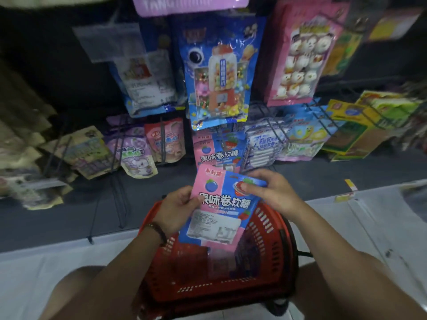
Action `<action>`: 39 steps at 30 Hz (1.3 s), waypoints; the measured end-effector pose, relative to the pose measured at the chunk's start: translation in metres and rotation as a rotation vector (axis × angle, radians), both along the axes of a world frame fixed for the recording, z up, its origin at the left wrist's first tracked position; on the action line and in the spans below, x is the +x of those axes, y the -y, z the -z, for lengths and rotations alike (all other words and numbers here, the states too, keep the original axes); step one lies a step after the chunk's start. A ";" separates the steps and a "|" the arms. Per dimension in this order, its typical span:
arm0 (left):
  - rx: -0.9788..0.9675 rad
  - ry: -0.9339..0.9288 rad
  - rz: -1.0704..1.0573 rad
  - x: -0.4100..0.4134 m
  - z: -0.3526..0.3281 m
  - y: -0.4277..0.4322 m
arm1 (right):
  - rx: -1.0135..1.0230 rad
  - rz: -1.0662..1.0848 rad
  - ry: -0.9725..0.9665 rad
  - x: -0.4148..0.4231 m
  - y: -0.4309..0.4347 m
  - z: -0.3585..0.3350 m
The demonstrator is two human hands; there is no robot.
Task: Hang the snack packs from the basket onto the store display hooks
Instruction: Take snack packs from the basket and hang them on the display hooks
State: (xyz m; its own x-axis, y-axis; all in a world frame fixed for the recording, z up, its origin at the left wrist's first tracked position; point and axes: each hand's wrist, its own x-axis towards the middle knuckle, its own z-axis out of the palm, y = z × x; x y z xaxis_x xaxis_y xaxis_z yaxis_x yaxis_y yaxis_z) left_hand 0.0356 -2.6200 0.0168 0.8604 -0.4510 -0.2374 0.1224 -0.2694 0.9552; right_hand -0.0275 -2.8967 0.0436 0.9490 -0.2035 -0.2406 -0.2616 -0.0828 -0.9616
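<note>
Red basket at 6 o'clock, prob more packs inside. L hand + R hand pinch a pink-blue snack pack above it, at its 9 and 2 edges. Not hung yet; matching packs hang at 12.

glossy plastic snack pack, red slotted plastic basket, thin metal hooks
</note>
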 end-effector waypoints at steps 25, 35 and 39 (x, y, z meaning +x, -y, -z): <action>-0.095 0.013 -0.051 -0.048 0.009 0.039 | -0.128 -0.152 0.065 -0.021 -0.066 0.022; -0.142 -0.153 -0.248 -0.023 0.008 0.022 | -0.296 0.243 0.024 -0.004 -0.041 0.016; -0.169 -0.125 -0.243 -0.017 0.005 0.022 | 0.036 0.188 0.039 -0.004 -0.033 0.013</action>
State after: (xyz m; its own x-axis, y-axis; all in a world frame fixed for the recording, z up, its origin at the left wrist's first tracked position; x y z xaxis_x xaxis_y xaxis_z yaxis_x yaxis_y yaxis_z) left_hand 0.0182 -2.6421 0.0118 0.9166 -0.2783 -0.2871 0.2828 -0.0565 0.9575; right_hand -0.0319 -2.8639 0.0306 0.9038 -0.3702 -0.2145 -0.2315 -0.0013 -0.9728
